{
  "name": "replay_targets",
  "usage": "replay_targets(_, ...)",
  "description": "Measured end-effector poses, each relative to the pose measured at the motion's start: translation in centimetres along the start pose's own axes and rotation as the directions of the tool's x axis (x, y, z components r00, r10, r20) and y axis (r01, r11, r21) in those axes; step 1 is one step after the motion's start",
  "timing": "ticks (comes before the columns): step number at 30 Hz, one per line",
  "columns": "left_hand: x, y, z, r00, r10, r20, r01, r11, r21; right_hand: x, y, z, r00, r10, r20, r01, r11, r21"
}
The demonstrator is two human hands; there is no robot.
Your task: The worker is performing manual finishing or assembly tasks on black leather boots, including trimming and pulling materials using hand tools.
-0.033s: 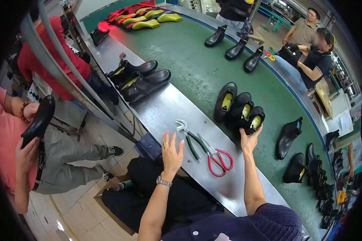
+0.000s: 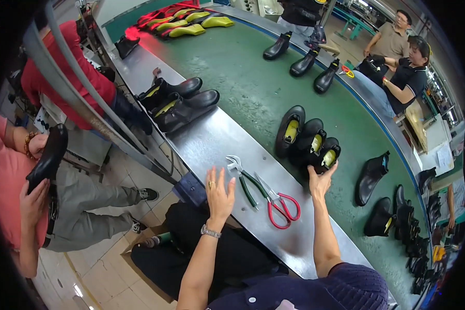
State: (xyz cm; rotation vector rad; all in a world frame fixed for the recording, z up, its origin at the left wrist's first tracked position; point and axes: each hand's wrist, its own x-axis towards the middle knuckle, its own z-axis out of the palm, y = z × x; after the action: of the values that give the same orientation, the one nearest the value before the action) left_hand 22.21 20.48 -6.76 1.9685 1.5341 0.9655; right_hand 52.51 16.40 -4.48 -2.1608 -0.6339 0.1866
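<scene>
My left hand (image 2: 219,194) is raised with fingers spread over the near edge of the steel table (image 2: 212,144), holding nothing. Just right of it lie green-handled pliers (image 2: 245,182) and red-handled scissors (image 2: 280,205). My right hand (image 2: 321,182) reaches onto the green conveyor belt (image 2: 253,82) and grips the end of the nearest black boot (image 2: 329,154). That boot has a yellow last inside and lies beside two similar boots (image 2: 297,130).
Two black boots (image 2: 183,103) lie on the steel table farther left. More black boots (image 2: 373,174) stand along the belt at right and far back (image 2: 302,57). Yellow-green lasts (image 2: 194,23) sit at the top. A person in pink (image 2: 10,170) holds a boot at left; other people sit across the belt.
</scene>
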Motion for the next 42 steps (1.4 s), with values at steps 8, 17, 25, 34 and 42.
replay_targets(8, 3.8, -2.6, 1.9, 0.995, 0.031, -0.095, 0.006, 0.928, 0.372, 1.0, -7.3, 10.7, 0.993, -0.114, -0.009, 0.114, 0.989, 0.093)
replay_targets(17, 5.0, -3.7, 0.8, 0.999, 0.000, -0.051, -0.002, 0.999, -0.038, 7.9, -15.1, 16.9, 0.977, 0.059, 0.205, -0.166, 0.813, 0.559)
replay_targets(25, 7.3, 7.9, -9.6, 0.962, 0.274, -0.006, -0.271, 0.946, -0.176, -1.8, -16.0, -2.8, 0.842, -0.306, 0.445, -0.103, 0.718, 0.689)
replay_targets(34, -3.4, 8.6, -19.9, 0.954, 0.298, -0.015, -0.299, 0.953, -0.045, -13.4, -20.0, -9.4, -0.096, -0.823, 0.561, 0.301, 0.513, 0.804)
replay_targets(42, -16.9, 0.0, -18.2, 0.956, -0.286, -0.069, 0.184, 0.764, -0.618, -25.1, -16.7, -3.9, -0.223, -0.791, 0.570, 0.490, 0.415, 0.767)
